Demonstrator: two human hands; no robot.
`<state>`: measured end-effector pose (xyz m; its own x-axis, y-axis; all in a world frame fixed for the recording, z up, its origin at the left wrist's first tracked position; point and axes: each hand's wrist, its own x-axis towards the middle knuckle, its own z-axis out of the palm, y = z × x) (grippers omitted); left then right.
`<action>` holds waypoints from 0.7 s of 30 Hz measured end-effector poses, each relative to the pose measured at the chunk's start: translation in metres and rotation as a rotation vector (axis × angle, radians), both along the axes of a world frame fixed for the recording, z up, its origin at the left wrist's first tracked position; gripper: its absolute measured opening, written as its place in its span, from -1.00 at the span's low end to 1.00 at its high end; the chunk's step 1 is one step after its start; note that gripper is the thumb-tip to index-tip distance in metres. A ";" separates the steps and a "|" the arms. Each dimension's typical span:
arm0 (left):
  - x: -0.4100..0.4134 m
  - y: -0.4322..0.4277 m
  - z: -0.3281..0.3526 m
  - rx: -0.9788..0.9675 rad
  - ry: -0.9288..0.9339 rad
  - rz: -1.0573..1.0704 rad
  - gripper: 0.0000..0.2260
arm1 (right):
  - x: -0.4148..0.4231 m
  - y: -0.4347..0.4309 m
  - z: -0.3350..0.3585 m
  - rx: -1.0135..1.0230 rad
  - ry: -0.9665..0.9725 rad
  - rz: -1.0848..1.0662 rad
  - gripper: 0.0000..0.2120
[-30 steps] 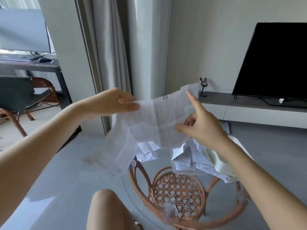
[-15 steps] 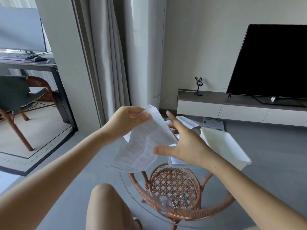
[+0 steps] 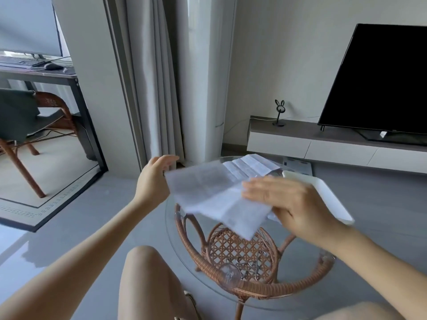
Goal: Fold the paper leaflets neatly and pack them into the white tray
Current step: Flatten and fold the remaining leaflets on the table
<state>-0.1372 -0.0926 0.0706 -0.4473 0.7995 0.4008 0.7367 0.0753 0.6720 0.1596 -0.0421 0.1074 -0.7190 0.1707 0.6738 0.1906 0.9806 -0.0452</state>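
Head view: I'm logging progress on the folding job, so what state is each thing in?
held leaflet: opened out, creased, motion-blurred.
left hand: at the held leaflet's left edge, grip unclear.
right hand: fingers straight, flat on the held leaflet.
second leaflet: lying opened out on the glass table.
white tray: upright on the glass table, partly behind the right hand.
television: screen dark.

Obscured and cropped items
The leaflet (image 3: 215,197) print was smeared, unreadable; the right hand (image 3: 293,204) was motion-blurred and hid the white tray (image 3: 332,199) near side; the television (image 3: 381,77) was cropped at right.
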 end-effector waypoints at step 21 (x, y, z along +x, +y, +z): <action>0.071 0.007 -0.111 -0.735 -0.199 -0.171 -0.79 | 0.104 0.009 -0.176 -0.053 -0.596 -0.083 -0.27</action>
<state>-0.0663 -0.0856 -0.0404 -0.3016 0.8932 -0.3335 0.6491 0.4485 0.6145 0.2636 -0.0328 -0.0682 -0.9529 0.2650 0.1476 0.2740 0.9607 0.0444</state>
